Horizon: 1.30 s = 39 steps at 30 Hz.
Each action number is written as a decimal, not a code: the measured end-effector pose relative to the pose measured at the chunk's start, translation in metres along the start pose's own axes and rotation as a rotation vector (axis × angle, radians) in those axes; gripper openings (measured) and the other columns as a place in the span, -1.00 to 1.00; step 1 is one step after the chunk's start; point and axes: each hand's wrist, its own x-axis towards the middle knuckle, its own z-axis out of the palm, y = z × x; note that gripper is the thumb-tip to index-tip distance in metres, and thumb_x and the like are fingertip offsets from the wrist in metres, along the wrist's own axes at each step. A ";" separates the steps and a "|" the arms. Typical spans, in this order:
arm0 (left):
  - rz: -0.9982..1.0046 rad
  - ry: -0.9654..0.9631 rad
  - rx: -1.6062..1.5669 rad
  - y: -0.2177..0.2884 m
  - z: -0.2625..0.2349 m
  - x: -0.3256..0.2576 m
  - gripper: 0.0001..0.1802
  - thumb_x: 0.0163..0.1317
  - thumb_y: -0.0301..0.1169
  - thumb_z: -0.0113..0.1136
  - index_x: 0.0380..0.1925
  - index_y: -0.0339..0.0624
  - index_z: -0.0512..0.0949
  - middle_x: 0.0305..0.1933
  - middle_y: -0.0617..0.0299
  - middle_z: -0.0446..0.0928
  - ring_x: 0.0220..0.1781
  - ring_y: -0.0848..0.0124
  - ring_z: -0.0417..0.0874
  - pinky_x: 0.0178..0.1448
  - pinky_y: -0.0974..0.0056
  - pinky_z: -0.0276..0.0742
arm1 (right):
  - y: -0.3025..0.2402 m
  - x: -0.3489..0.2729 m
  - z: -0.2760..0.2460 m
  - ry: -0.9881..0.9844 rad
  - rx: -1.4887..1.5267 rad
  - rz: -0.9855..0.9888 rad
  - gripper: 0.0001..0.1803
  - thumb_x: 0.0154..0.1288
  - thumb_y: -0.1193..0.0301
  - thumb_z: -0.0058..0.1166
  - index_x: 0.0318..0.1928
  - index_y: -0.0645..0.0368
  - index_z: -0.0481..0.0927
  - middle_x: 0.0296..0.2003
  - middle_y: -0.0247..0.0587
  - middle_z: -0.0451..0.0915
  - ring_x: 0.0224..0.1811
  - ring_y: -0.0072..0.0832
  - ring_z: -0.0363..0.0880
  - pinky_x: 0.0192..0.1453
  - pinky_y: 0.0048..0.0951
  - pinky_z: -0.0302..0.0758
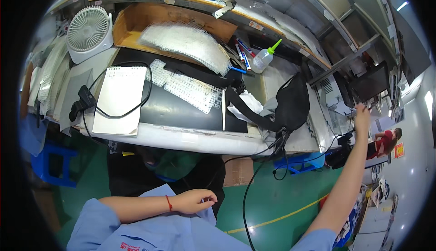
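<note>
My left hand (196, 201) lies over my lap in front of my blue shirt, a red cord bracelet (169, 203) on its wrist. Its fingers are loosely curled in, and nothing shows in them. My right arm stretches far out to the right, past the table's end. There my right hand (362, 116) has its fingers drawn together beside a cluttered workstation (338, 103). Whatever they may hold is too small to make out. A black bag (292, 103) with a strap sits on the table between my hands' positions, nearer the right.
A spiral notepad (119, 99) lies under a looped black cable. Behind are clear perforated sheets (193, 90), a wooden tray (129, 22), a white fan (85, 28) and a green-tipped bottle (263, 60). Blue stools (54, 164) stand below. Another person (386, 142) is far right.
</note>
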 end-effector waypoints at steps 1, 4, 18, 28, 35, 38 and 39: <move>-0.010 -0.005 -0.040 0.001 -0.003 -0.001 -0.73 0.35 -0.30 0.05 -0.04 -0.19 0.50 -0.06 0.16 0.54 -0.12 0.38 0.58 -0.06 0.31 0.52 | -0.002 0.007 0.017 -0.040 -0.022 -0.044 -0.53 0.45 0.12 -0.19 -0.20 0.30 0.60 -0.29 0.07 0.63 -0.17 -0.09 0.58 0.00 -0.24 0.41; -0.019 0.002 -0.064 -0.003 -0.010 -0.006 -0.73 0.36 -0.29 0.05 -0.03 -0.19 0.50 -0.04 0.17 0.53 -0.08 0.39 0.57 -0.05 0.31 0.51 | -0.011 0.016 0.077 -0.142 0.057 0.026 -0.61 0.43 0.13 -0.09 -0.07 0.21 0.57 -0.38 -0.18 0.58 -0.31 -0.41 0.54 -0.14 -0.38 0.44; -0.063 -0.183 -0.073 -0.021 -0.021 -0.023 -0.63 0.38 -0.25 0.03 0.10 -0.19 0.44 0.02 0.16 0.54 0.02 0.38 0.55 0.09 0.29 0.48 | -0.091 0.012 0.168 -0.313 -0.317 0.076 -0.33 0.20 -0.13 0.10 -0.12 0.33 0.59 -0.14 0.26 0.60 -0.02 0.11 0.57 0.04 -0.03 0.47; -0.051 -0.216 -0.089 -0.029 -0.026 -0.017 -0.62 0.38 -0.23 0.02 0.09 -0.21 0.43 -0.02 0.19 0.56 -0.01 0.40 0.55 0.10 0.31 0.45 | -0.143 -0.041 0.163 -0.439 -0.190 0.124 0.07 -0.02 -0.34 0.13 0.06 0.55 0.47 0.07 0.43 0.46 0.20 0.12 0.43 0.28 -0.13 0.35; -0.029 -0.274 -0.096 -0.036 -0.024 -0.021 -0.60 0.39 -0.21 0.01 0.10 -0.21 0.42 -0.02 0.16 0.55 0.00 0.39 0.55 0.11 0.30 0.44 | -0.123 -0.049 0.172 -0.311 -0.036 0.240 -0.31 0.18 0.03 0.21 0.06 0.45 0.52 -0.04 0.22 0.59 0.03 -0.04 0.59 0.13 -0.27 0.45; -0.004 -0.278 -0.087 -0.035 -0.022 -0.022 -0.59 0.40 -0.19 0.00 0.11 -0.22 0.42 0.00 0.17 0.54 0.02 0.38 0.54 0.13 0.30 0.43 | -0.115 -0.040 0.167 -0.278 0.120 0.072 -0.65 0.35 0.29 0.05 -0.12 0.39 0.61 -0.22 0.12 0.65 -0.16 -0.11 0.62 -0.03 -0.24 0.46; -0.002 -0.284 -0.086 -0.034 -0.022 -0.021 -0.59 0.40 -0.19 0.00 0.11 -0.22 0.42 0.00 0.17 0.54 0.02 0.38 0.54 0.13 0.30 0.43 | -0.114 -0.039 0.164 -0.275 0.116 0.075 -0.65 0.35 0.29 0.05 -0.12 0.39 0.61 -0.22 0.12 0.65 -0.16 -0.11 0.62 -0.03 -0.24 0.46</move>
